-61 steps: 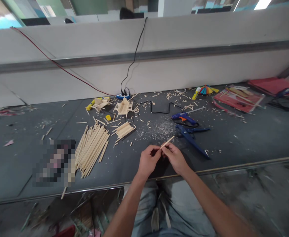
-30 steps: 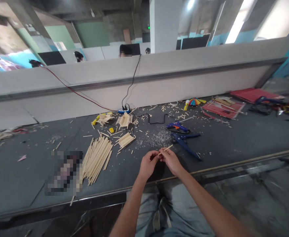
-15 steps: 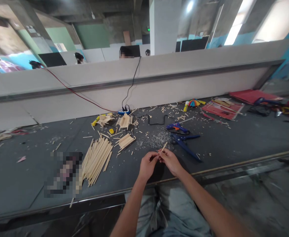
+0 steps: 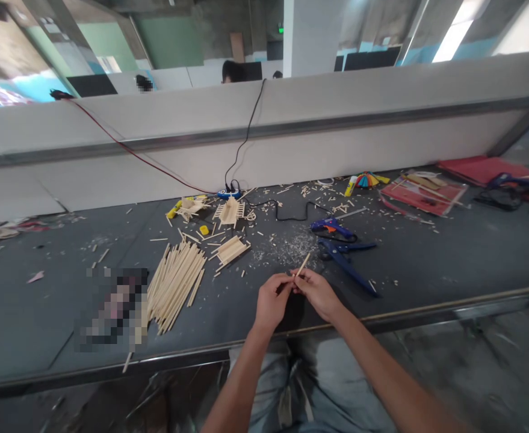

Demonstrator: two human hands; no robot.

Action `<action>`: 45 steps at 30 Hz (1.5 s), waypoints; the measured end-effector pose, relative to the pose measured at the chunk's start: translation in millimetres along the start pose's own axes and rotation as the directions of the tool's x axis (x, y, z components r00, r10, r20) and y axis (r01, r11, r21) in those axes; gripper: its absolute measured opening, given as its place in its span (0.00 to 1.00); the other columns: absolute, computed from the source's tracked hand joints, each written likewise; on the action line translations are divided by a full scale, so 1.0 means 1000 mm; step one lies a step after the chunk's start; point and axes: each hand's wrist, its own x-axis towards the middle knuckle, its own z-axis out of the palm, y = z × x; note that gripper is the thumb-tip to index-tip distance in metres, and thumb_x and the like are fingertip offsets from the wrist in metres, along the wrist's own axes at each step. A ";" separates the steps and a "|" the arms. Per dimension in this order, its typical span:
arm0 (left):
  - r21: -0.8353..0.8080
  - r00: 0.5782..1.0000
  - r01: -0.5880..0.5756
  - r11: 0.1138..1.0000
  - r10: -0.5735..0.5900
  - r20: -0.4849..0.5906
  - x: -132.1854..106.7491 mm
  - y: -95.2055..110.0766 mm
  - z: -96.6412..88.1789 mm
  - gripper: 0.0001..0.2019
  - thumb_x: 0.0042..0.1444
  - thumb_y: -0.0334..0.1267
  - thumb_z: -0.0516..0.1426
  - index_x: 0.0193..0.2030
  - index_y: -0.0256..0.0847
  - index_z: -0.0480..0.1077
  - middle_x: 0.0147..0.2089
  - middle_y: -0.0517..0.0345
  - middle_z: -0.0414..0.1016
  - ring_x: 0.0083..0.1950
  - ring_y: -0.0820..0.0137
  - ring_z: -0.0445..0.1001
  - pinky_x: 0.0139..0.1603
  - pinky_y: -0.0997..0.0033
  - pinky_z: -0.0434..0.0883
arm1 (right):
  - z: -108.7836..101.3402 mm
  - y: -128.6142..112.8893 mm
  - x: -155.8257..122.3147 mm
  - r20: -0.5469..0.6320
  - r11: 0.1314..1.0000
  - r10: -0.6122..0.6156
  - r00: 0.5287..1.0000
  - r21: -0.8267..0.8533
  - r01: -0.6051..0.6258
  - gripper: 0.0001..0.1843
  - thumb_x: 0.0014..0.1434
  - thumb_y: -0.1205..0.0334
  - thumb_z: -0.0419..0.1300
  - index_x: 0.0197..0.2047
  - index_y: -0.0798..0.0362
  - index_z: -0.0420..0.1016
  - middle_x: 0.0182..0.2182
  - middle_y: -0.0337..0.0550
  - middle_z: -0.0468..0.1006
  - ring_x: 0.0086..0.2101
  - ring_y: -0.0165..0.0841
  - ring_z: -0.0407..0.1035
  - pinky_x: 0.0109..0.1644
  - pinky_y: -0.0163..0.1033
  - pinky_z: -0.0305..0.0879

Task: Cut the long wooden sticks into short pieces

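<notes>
My left hand point(image 4: 271, 299) and my right hand point(image 4: 317, 293) meet fingertip to fingertip over the near edge of a dark grey table point(image 4: 43, 313). Both pinch one short wooden stick point(image 4: 303, 264), which points up and away to the right. Just beyond the stick lie blue-handled cutters point(image 4: 346, 263) and a blue glue gun point(image 4: 330, 227). A heap of long wooden sticks point(image 4: 175, 285) lies to the left of my left hand. A small flat panel of glued sticks point(image 4: 231, 249) sits behind that heap.
Stick offcuts and sawdust point(image 4: 291, 243) litter the table. Small stick models point(image 4: 228, 211) and a power strip point(image 4: 228, 193) with cables stand by the white partition point(image 4: 336, 138). Red folders point(image 4: 422, 195) and paper umbrellas point(image 4: 367, 179) lie far right. A blurred patch point(image 4: 113, 310) covers something left.
The stick's free end has tipped more upright between my fingers. The camera has tilted up and then slightly down, while my hands stay in the same spot.
</notes>
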 end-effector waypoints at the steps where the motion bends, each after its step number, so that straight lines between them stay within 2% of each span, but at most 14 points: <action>1: 0.003 1.000 0.006 1.000 -0.006 -0.001 0.000 0.000 0.000 0.07 0.54 0.36 0.54 0.36 0.40 0.73 0.38 0.55 0.74 0.39 0.71 0.72 0.42 0.72 0.68 | 0.000 0.000 0.000 0.003 1.000 -0.001 1.000 0.000 0.001 0.17 0.45 0.53 0.65 0.38 0.52 0.73 0.29 0.39 0.74 0.28 0.29 0.65 0.37 0.38 0.62; 8: 0.030 0.996 0.085 0.996 -0.085 0.004 -0.002 0.004 0.001 0.08 0.54 0.38 0.53 0.36 0.40 0.72 0.36 0.57 0.75 0.37 0.71 0.73 0.42 0.72 0.68 | 0.001 -0.001 0.000 -0.026 0.998 -0.014 1.000 -0.054 0.013 0.17 0.44 0.53 0.65 0.37 0.52 0.76 0.34 0.43 0.75 0.32 0.32 0.66 0.38 0.38 0.62; 16: -0.006 0.988 0.154 0.988 -0.154 0.024 0.000 0.006 0.000 0.09 0.54 0.39 0.53 0.36 0.40 0.72 0.34 0.57 0.76 0.36 0.70 0.73 0.41 0.71 0.68 | 0.001 0.000 -0.001 -0.033 0.997 -0.013 0.999 -0.078 0.011 0.15 0.47 0.53 0.63 0.38 0.51 0.76 0.33 0.42 0.76 0.33 0.34 0.66 0.37 0.39 0.63; 25: -0.085 0.987 0.159 0.984 -0.159 0.011 0.000 0.001 0.001 0.08 0.52 0.37 0.55 0.36 0.39 0.73 0.37 0.56 0.75 0.38 0.71 0.73 0.43 0.71 0.69 | 0.002 -0.002 -0.002 -0.055 0.999 -0.004 0.998 -0.034 0.003 0.16 0.47 0.53 0.63 0.38 0.51 0.74 0.30 0.40 0.74 0.29 0.31 0.66 0.37 0.38 0.63; 31: -0.071 0.989 0.151 0.986 -0.151 0.003 0.000 0.001 0.000 0.08 0.52 0.36 0.54 0.36 0.40 0.73 0.38 0.55 0.75 0.38 0.70 0.73 0.42 0.71 0.70 | 0.001 -0.001 -0.003 -0.019 0.999 0.003 1.000 -0.036 -0.004 0.12 0.47 0.55 0.63 0.33 0.52 0.73 0.28 0.40 0.73 0.29 0.30 0.66 0.36 0.38 0.63; 39: -0.095 0.988 0.151 0.984 -0.149 0.034 -0.001 -0.001 0.000 0.08 0.52 0.36 0.55 0.37 0.39 0.73 0.39 0.55 0.75 0.39 0.70 0.73 0.43 0.71 0.69 | 0.001 -0.002 -0.004 -0.046 1.000 0.024 0.999 0.003 -0.024 0.13 0.45 0.53 0.64 0.32 0.53 0.73 0.26 0.39 0.72 0.28 0.30 0.65 0.34 0.37 0.63; 45: -0.086 0.993 0.115 0.990 -0.111 0.044 -0.002 0.000 -0.001 0.07 0.52 0.35 0.55 0.37 0.40 0.73 0.39 0.56 0.74 0.40 0.71 0.72 0.43 0.72 0.69 | 0.002 -0.005 -0.004 -0.016 0.999 0.037 0.999 0.029 -0.037 0.10 0.47 0.55 0.63 0.31 0.52 0.74 0.26 0.38 0.72 0.27 0.28 0.64 0.33 0.35 0.61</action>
